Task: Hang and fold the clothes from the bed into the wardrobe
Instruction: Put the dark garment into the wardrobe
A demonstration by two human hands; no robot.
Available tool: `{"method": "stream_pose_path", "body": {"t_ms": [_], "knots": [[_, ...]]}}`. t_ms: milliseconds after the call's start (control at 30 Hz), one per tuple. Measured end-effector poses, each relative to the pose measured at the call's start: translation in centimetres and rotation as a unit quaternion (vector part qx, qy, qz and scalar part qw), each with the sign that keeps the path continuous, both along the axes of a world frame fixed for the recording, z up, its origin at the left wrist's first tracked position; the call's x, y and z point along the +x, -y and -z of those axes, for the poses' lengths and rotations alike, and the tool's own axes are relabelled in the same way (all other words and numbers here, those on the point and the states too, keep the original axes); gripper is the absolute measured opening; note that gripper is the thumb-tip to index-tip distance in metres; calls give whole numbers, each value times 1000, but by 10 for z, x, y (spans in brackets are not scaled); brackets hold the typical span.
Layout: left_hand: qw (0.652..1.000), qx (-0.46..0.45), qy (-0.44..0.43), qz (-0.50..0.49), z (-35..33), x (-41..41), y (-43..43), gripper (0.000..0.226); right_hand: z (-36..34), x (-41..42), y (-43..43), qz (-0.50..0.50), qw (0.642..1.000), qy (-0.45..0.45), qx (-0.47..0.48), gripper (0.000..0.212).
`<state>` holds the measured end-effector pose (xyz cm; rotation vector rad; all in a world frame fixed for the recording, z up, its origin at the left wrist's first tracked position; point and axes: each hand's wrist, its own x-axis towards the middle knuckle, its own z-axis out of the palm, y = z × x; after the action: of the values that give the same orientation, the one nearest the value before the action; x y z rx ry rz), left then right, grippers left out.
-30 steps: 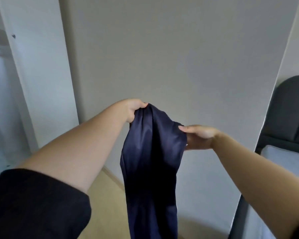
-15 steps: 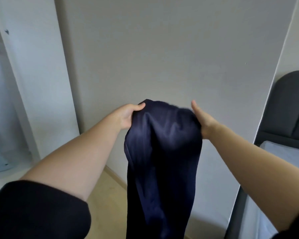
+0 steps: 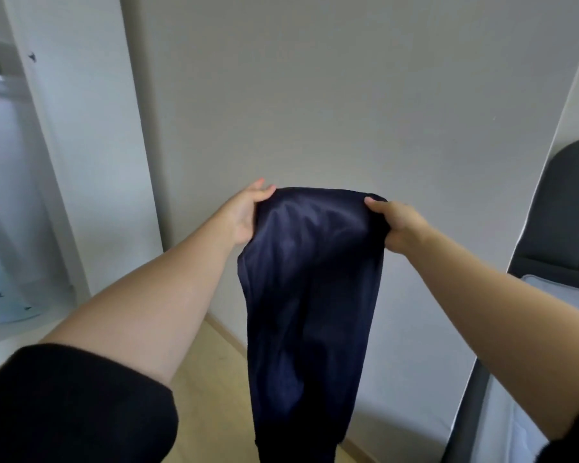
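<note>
A dark navy garment [image 3: 310, 295] hangs in front of me, its top edge stretched between both hands and its length dropping out of view at the bottom. My left hand [image 3: 246, 212] pinches the left end of that edge. My right hand [image 3: 396, 225] grips the right end with curled fingers. The open wardrobe [image 3: 17, 202] is at the far left, and a pale garment hangs inside it. The bed [image 3: 555, 295] with its grey mattress shows at the right edge.
A large white wardrobe door panel [image 3: 315, 111] fills the view behind the garment. A dark padded headboard [image 3: 569, 208] stands at the right. Light wooden floor [image 3: 214, 379] lies below my arms.
My hands have moved apart, spreading the garment's top edge from a bunched fold into a wide stretch. The right hand went from flat against the cloth to gripping it.
</note>
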<state>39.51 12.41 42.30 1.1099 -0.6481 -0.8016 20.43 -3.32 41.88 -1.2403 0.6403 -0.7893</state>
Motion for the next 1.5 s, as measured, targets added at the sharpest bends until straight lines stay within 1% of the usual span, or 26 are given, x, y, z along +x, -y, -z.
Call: {"method": "stream_pose_path", "body": {"t_ms": [100, 133, 200, 233, 300, 367, 433, 500, 533, 600, 700, 767, 800, 833, 867, 933, 967, 1000, 1067, 1133, 1167, 1233, 1300, 1367, 1433, 1500], "knots": [[984, 135, 104, 57, 9, -5, -6, 72, -2, 4, -2, 25, 999, -40, -21, 25], [985, 131, 101, 48, 12, -3, -5, 73, -2, 4, -2, 40, 998, -45, -23, 25], [998, 51, 41, 2, 12, 4, -3, 71, -2, 0, 4, 93, 992, -66, -44, 31], [1000, 18, 18, -9, 11, 7, -4, 70, -2, -3, 7, 113, 986, -98, -67, 36], [1000, 15, 24, -6, 11, 6, -6, 65, -2, -9, 11, 121, 972, -167, -110, 48], [998, 33, 42, -14, 14, 0, -4, 57, 0, -11, 11, 90, 968, -189, -136, 58], [995, 43, 79, -53, 16, -3, 0, 45, -3, -14, 12, 38, 976, -174, -128, 46], [984, 67, 142, -82, 17, -2, 0, 32, -9, -23, 15, -46, 985, -149, -78, 32], [981, 75, 162, -80, 17, -1, 0, 28, -11, -29, 15, -90, 983, -145, -61, 33], [976, 90, 188, -66, 16, 0, 0, 28, -14, -35, 18, -143, 972, -171, -72, 37], [961, 116, 243, -60, 14, -5, 4, 37, -18, -32, 16, -146, 951, -232, -140, 35], [956, 122, 257, -70, 14, -9, 8, 45, -19, -33, 17, -188, 946, -221, -144, 27], [956, 120, 256, -76, 13, -9, 9, 47, -20, -35, 19, -218, 944, -207, -139, 29], [955, 118, 259, -82, 13, -9, 9, 45, -19, -38, 21, -243, 941, -197, -132, 39], [952, 117, 268, -87, 13, -9, 9, 39, -18, -40, 24, -266, 935, -197, -131, 49], [948, 113, 288, -77, 13, -7, 7, 21, -14, -42, 28, -305, 915, -215, -152, 55], [947, 115, 295, -48, 13, -6, 6, 21, -12, -41, 29, -311, 907, -230, -166, 55], [944, 125, 304, -9, 13, -5, 5, 30, -10, -40, 29, -309, 901, -246, -180, 56], [917, 161, 361, 57, 12, -2, 5, 49, -7, -39, 30, -293, 892, -277, -203, 58], [866, 216, 442, 89, 12, 1, 4, 64, -4, -41, 31, -274, 887, -302, -215, 61], [844, 240, 469, 99, 12, 1, 4, 66, -1, -41, 30, -260, 887, -312, -220, 63], [815, 271, 502, 100, 14, 1, 5, 53, 3, -42, 28, -223, 893, -316, -231, 62], [786, 282, 546, 67, 16, -2, 8, 35, 6, -39, 24, -170, 893, -317, -272, 56], [756, 287, 587, 41, 17, -4, 14, 25, 7, -34, 19, -109, 864, -350, -346, 48], [728, 292, 620, 17, 14, -3, 17, 16, 5, -32, 18, -83, 807, -407, -421, 33], [706, 300, 641, -8, 11, 0, 18, 10, -1, -32, 16, -92, 754, -455, -464, 11]]}}
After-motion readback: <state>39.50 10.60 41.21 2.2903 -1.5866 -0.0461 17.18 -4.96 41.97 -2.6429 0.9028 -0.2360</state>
